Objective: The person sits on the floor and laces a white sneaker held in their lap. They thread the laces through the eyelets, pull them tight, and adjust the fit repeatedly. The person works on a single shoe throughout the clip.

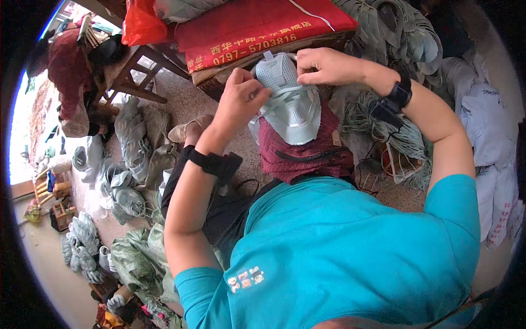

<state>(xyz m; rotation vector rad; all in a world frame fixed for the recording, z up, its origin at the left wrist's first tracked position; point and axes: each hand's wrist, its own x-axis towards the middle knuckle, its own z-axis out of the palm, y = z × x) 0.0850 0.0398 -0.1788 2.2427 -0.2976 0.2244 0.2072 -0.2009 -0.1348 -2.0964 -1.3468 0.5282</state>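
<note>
A pale grey-green shoe upper [293, 118] with a perforated tongue [269, 72] lies over my lap, its toe toward me. A flat shoelace [290, 94] crosses it below the tongue. On the left side of the upper, my left hand [241, 98] is closed in a pinch by the lace. My right hand [323, 67] has its fingers curled and pinched at the right edge of the tongue, close to the lace's other side. Both fingertips partly hide the strands they grip. Underneath the upper is a dark red cloth [304, 156].
Ahead stands a wooden bench or box [211, 85] covered with a red printed sheet [241, 33]. Bundles of grey-green uppers [131, 137] lie on the floor at left, with more bundles [405, 33] at far right. A wooden stool [129, 71] stands far left; laces [378, 120] hang at right.
</note>
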